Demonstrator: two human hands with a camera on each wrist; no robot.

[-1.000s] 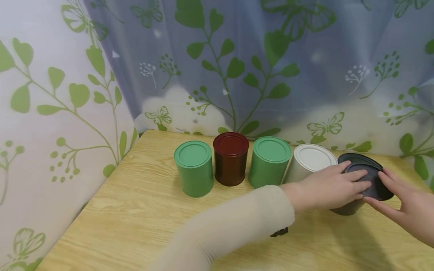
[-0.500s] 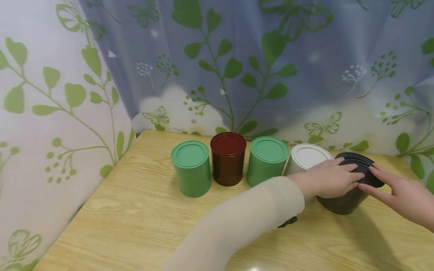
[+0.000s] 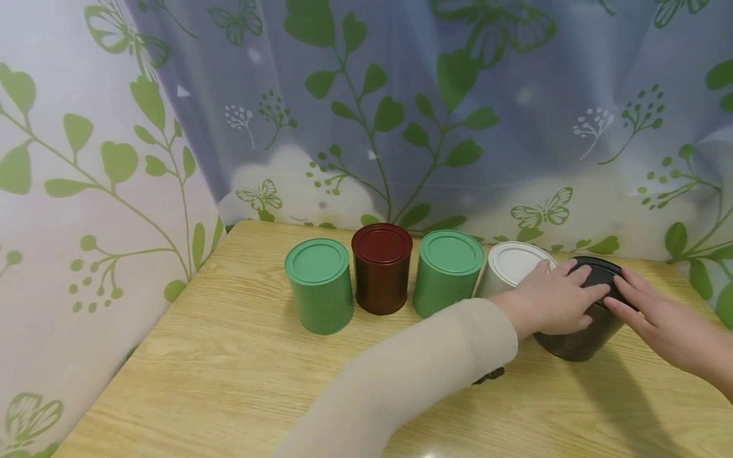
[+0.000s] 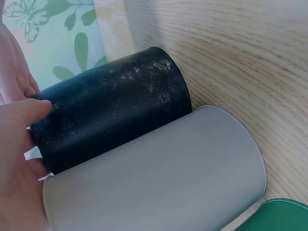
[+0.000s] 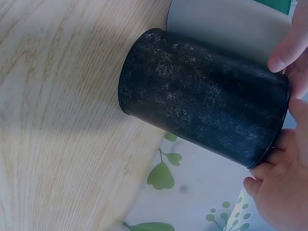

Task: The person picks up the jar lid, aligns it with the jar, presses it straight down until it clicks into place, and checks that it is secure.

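A black can (image 3: 575, 337) with a black lid (image 3: 601, 268) on top stands at the right end of a row of cans. The left hand (image 3: 555, 302) lies with spread fingers across the lid, its thumb down along the can's side at the rim. From the right, the right hand (image 3: 658, 318) rests its fingers on the lid's edge. In the right wrist view, the right fingers (image 5: 276, 159) touch the can's lidded end. A whitish can (image 4: 159, 178) is right beside the black can, its lid partly covered by the left hand in the head view.
Left of the whitish can stand a green can (image 3: 449, 273), a dark red can (image 3: 382, 270) and another green can (image 3: 319, 289), all lidded. The wooden table (image 3: 229, 381) meets a leaf-patterned curtain (image 3: 343, 159) behind. The left sleeve (image 3: 412, 362) crosses the foreground.
A second ago the black lid hung tilted over the can's front right; it has moved back and left onto the top. Both hands have shifted slightly left and up with it.
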